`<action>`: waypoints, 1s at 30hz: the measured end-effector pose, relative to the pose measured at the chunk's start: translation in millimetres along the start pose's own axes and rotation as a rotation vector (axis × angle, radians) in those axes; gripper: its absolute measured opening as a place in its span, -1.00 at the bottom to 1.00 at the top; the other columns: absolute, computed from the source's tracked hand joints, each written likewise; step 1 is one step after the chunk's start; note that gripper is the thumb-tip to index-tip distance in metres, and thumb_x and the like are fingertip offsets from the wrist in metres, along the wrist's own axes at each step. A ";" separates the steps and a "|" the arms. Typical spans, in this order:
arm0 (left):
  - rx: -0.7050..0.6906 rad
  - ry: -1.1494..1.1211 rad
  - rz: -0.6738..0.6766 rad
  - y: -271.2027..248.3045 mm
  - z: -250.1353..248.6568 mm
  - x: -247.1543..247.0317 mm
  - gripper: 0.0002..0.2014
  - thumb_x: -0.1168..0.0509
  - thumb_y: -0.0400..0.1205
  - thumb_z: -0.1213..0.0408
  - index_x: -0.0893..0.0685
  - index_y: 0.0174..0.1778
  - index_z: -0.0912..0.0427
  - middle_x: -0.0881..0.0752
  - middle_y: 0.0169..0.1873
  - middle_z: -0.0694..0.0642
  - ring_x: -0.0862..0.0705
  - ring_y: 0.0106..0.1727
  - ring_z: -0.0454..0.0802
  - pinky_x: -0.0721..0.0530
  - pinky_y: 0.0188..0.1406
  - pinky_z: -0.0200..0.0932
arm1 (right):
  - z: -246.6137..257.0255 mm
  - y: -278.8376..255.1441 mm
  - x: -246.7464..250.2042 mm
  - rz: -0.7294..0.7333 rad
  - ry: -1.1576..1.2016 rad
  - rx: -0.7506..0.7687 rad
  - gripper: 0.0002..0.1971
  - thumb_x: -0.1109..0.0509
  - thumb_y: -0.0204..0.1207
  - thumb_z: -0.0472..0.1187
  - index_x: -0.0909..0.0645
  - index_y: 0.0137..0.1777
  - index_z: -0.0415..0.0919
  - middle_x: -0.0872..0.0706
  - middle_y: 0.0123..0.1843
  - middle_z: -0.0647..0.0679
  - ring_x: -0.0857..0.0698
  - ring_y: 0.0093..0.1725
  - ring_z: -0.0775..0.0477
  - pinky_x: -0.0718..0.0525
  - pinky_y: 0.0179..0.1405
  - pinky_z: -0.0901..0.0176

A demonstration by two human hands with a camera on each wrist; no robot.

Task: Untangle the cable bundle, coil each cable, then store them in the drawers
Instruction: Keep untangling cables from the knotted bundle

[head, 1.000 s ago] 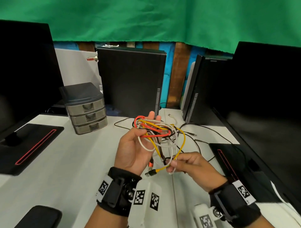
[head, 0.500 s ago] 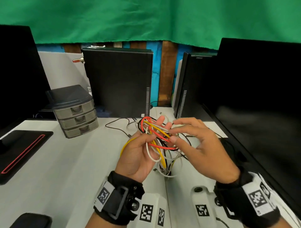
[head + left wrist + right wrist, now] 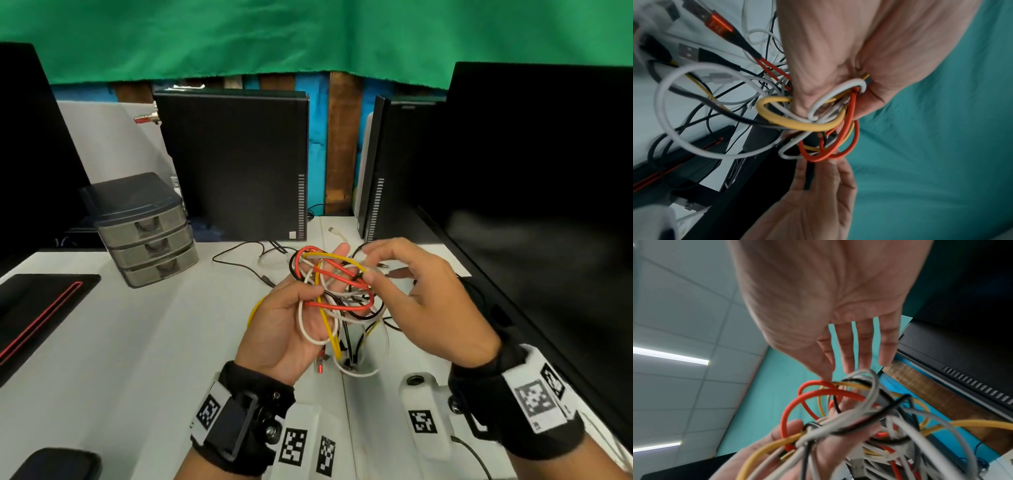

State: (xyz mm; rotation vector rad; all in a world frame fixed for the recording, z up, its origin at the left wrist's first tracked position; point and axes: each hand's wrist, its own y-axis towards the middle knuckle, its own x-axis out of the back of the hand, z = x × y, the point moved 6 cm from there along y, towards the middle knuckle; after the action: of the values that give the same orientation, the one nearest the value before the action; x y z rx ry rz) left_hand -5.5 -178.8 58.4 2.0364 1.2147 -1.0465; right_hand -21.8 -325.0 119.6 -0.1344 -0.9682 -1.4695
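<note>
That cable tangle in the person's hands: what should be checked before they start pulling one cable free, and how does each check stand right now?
1. Bundle held firmly: ok. The left hand grips the cable bundle with thumb across the strands.
2. Right hand ready to pick a strand: ok. Its fingers are straight, at the bundle's top, holding nothing.
3. One strand singled out: not ok. Red, yellow, white and black loops all cross.
4. Free plug ends located: ok. Several plugs hang below the left hand, including the red plug.
5. Drawers open for storing: not ok. All three are shut.
</note>
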 end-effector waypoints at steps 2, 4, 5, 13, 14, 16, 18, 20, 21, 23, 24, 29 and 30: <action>-0.007 0.010 -0.005 -2.3 0.0 0.6 -0.42 -0.18 0.51 0.55 -0.50 0.52 0.40 -0.61 0.48 0.32 -0.60 0.47 0.32 -0.70 0.31 0.23 | 6.8 -1.8 1.3 -0.026 0.008 0.044 -0.95 -0.48 0.57 -0.12 -0.67 -0.01 0.04 -0.67 0.26 0.26 -0.59 0.34 0.19 -0.59 0.29 0.27; -0.012 0.014 0.014 -6.0 0.4 -2.5 -0.55 -0.13 0.54 0.55 -0.64 0.34 0.38 -0.68 0.40 0.29 -0.74 0.31 0.27 -0.78 0.14 0.20 | 15.2 -3.2 -1.8 0.016 -0.008 0.093 -0.95 -0.50 0.52 -0.04 -0.74 -0.09 0.04 -0.64 0.29 0.31 -0.52 0.42 0.17 -0.44 0.34 0.44; -0.015 0.015 0.021 -7.5 0.3 -4.6 -0.62 -0.13 0.55 0.54 -0.72 0.22 0.37 -0.70 0.36 0.31 -0.78 0.22 0.26 -0.81 0.04 0.17 | 17.3 -4.0 -5.3 0.053 -0.010 0.104 -0.94 -0.51 0.50 -0.02 -0.77 -0.11 0.04 -0.63 0.31 0.32 -0.49 0.45 0.16 -0.40 0.35 0.50; -0.046 0.271 -0.049 3.0 -3.8 -2.4 -0.52 -0.26 0.43 0.57 -0.69 0.30 0.38 -0.74 0.22 0.46 -0.73 0.27 0.38 -0.80 0.09 0.12 | 21.3 -4.5 -12.0 0.046 0.139 0.071 -0.58 -0.53 0.37 0.21 -0.66 0.18 0.08 -0.68 0.23 0.21 -0.62 0.37 0.03 -0.56 0.30 0.25; -0.042 0.289 -0.032 3.4 -2.7 -3.3 -0.51 -0.20 0.47 0.59 -0.65 0.35 0.38 -0.73 0.23 0.46 -0.72 0.28 0.39 -0.79 0.12 0.14 | 23.4 -5.1 -13.9 0.047 0.121 0.079 -0.51 -0.55 0.36 0.20 -0.62 0.26 0.09 -0.67 0.19 0.22 -0.63 0.33 0.02 -0.58 0.28 0.20; -0.020 0.281 -0.006 2.3 -0.8 -5.9 -0.47 -0.13 0.49 0.64 -0.58 0.42 0.38 -0.73 0.23 0.43 -0.75 0.23 0.33 -0.80 0.06 0.09 | 23.1 -5.9 -18.2 0.063 0.049 0.107 -0.48 -0.57 0.39 0.08 -0.58 0.35 0.09 -0.63 0.16 0.27 -0.63 0.28 0.02 -0.64 0.25 0.09; 0.010 0.246 0.036 0.5 0.3 -7.3 -0.39 -0.11 0.40 0.64 -0.54 0.43 0.41 -0.73 0.22 0.42 -0.74 0.18 0.31 -0.80 0.01 0.09 | 19.6 -4.7 -20.8 0.084 0.062 0.113 -0.55 -0.52 0.48 -0.19 -0.60 0.37 0.03 -0.61 0.17 0.28 -0.64 0.26 0.00 -0.72 0.16 0.03; 0.026 0.174 0.099 -3.4 0.5 -10.6 -0.36 -0.06 0.38 0.66 -0.50 0.45 0.42 -0.72 0.12 0.40 -0.74 0.11 0.27 -0.78 -0.02 0.14 | 15.6 -4.5 -19.6 0.099 0.178 0.102 -0.55 -0.35 0.52 -0.48 -0.66 0.32 -0.07 -0.64 0.24 0.15 -0.67 0.26 0.05 -0.79 0.05 0.16; 0.034 0.134 0.123 -5.7 0.3 -11.9 -0.35 -0.04 0.39 0.67 -0.48 0.47 0.42 -0.73 0.07 0.38 -0.76 0.07 0.24 -0.77 -0.03 0.16 | 15.8 -5.2 -18.0 0.091 0.180 0.123 -0.51 -0.25 0.50 -0.56 -0.68 0.31 -0.10 -0.64 0.30 0.08 -0.66 0.31 0.11 -0.75 0.10 0.29; 0.041 0.086 0.170 -10.4 0.6 -14.9 -0.35 0.01 0.42 0.70 -0.44 0.49 0.41 -0.72 0.13 0.39 -0.77 0.13 0.26 -0.74 0.08 0.25 | 17.2 -6.8 -18.2 0.109 0.145 0.150 -0.41 -0.13 0.48 -0.59 -0.71 0.34 -0.09 -0.61 0.43 0.03 -0.59 0.42 0.21 -0.63 0.20 0.47; 0.042 0.072 0.193 -12.3 0.2 -16.0 -0.36 0.03 0.43 0.70 -0.44 0.49 0.41 -0.72 0.16 0.40 -0.76 0.17 0.28 -0.70 0.12 0.28 | 18.5 -7.7 -20.3 0.145 0.184 0.134 -0.40 -0.10 0.49 -0.59 -0.73 0.33 -0.08 -0.60 0.45 0.04 -0.61 0.40 0.22 -0.65 0.17 0.46; 0.075 0.079 0.203 -13.7 -1.2 -12.5 -0.37 -0.03 0.41 0.68 -0.49 0.46 0.45 -0.64 0.18 0.46 -0.71 0.19 0.37 -0.74 0.09 0.30 | 20.3 -10.1 -24.5 0.151 0.207 0.057 -0.69 -0.27 0.47 -0.21 -0.83 -0.03 0.08 -0.56 0.42 0.33 -0.59 0.43 0.05 -0.77 0.13 -0.07; 0.079 0.103 0.190 -12.8 -0.3 -10.5 -0.36 -0.05 0.41 0.67 -0.47 0.48 0.45 -0.61 0.24 0.50 -0.64 0.27 0.45 -0.73 0.10 0.30 | 20.8 -10.1 -23.9 0.128 0.144 0.059 -0.77 -0.34 0.46 -0.14 -0.82 -0.06 0.11 -0.55 0.41 0.35 -0.53 0.48 0.07 -0.74 0.16 -0.15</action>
State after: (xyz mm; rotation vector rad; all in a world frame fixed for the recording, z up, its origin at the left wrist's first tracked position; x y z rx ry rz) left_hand -19.9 -177.8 66.5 2.2411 1.0193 -0.9226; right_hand -35.7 -295.4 113.4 -0.0464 -0.8691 -1.3135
